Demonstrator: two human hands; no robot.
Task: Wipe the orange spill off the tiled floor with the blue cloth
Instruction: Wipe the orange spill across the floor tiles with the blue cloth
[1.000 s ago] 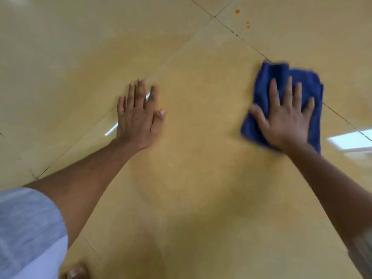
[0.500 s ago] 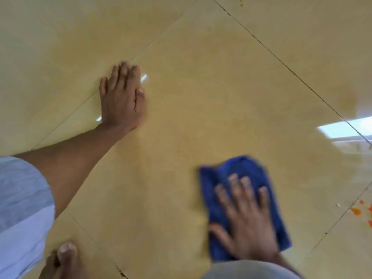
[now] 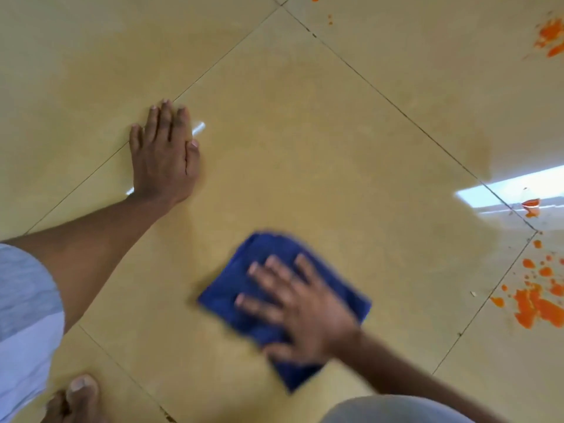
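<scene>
Since half a second ago the blue cloth (image 3: pixel 283 306) has been slid a little toward the left of the view, and the right hand (image 3: pixel 305 312) upon it is now angled so that its fingers point up and left rather than straight up. More of the orange spill (image 3: pixel 537 303) has been brought into sight on the right.

The cloth is seen as a folded, roughly square pad of soft, napped fabric, dark blue, lying flat on the tiled floor (image 3: pixel 305 148) near the bottom centre of the view. No label or writing can be read on it; its edges are blurred. It is pressed down by the right hand, whose fingers are spread apart and laid nearly straight across the fabric, with the thumb at the cloth's lower edge. Nothing is pinched or gripped.

The floor is made of large, glossy yellow-beige tiles divided by thin dark grout lines; a bright window reflection (image 3: pixel 512 190) is carried on its sheen. The spill is scattered as orange blobs and specks, well apart from the cloth: one patch at the right edge, another at the upper right corner (image 3: pixel 549 38), and small drops near the top.

The left hand (image 3: pixel 164 154) is laid flat on the floor, palm down, fingers straight and close together, holding nothing. A grey sleeve (image 3: pixel 24 300) is seen at the left edge, and a bare foot (image 3: pixel 76 398) at the bottom left.
</scene>
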